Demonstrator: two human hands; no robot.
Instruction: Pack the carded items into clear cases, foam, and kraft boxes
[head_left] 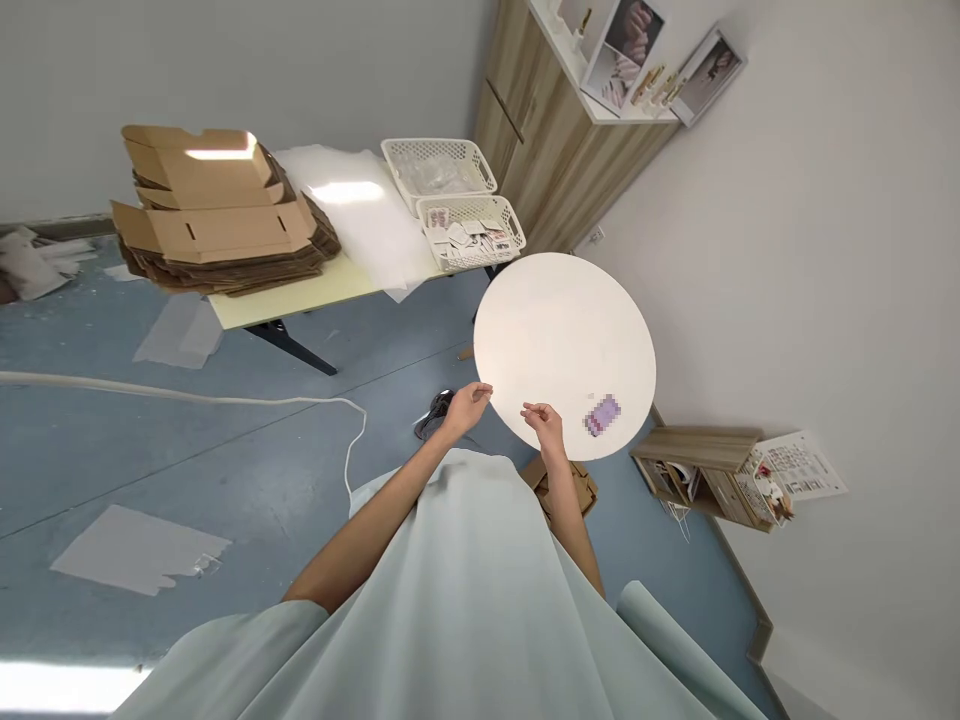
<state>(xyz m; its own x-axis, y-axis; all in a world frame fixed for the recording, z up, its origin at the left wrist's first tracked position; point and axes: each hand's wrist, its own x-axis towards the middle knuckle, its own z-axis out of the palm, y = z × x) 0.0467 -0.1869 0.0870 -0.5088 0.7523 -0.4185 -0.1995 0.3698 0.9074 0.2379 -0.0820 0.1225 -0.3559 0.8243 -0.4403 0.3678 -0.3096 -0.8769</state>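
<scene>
A: Where's the purple thing (602, 414)?

B: On the round white surface (559, 310), by the rim on the person's right. It's blurred out, so I can't say what it is.

A: Which hand is nearer?

B: The right hand (548, 428). The left hand (466, 404) is farther off, at the rim's left side.

A: And its long axis?

B: Slanted, near end leaning left, far end leaning right.

A: How does each grip stand?

B: Fingers bent in toward the thumb on both, hardly apart. I see nothing in either, but something thin could be there; I can't tell.

A: So where is the thing from the right grip?

B: Off to its right, about level with it in the view, with bare surface showing between. They're apart, not touching.
</scene>
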